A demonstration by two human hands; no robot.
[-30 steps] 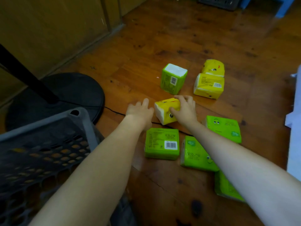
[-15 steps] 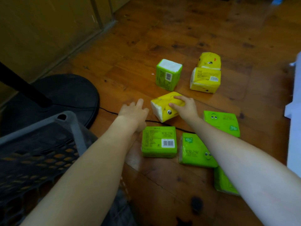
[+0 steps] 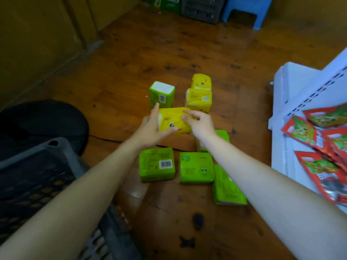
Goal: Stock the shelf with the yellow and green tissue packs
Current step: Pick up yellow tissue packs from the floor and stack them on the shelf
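Now left hand [image 3: 150, 128], right hand [image 3: 201, 124] hold yellow pack [image 3: 172, 119] (cartoon face up).

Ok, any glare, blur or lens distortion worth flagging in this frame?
Head view: dim, warm light; soft glare on the wooden floor near the blue stool; wide-angle distortion bows the white shelf at the right edge; the left hand, right hand and the yellow tissue pack they hold look slightly soft.

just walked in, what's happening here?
A person grips one yellow plastic-wrapped tissue pack between the left hand and right hand. Two more yellow packs and five green tissue packs sit on the wooden floor, not yet picked up. The white metal shelf on the right holds red snack packets.
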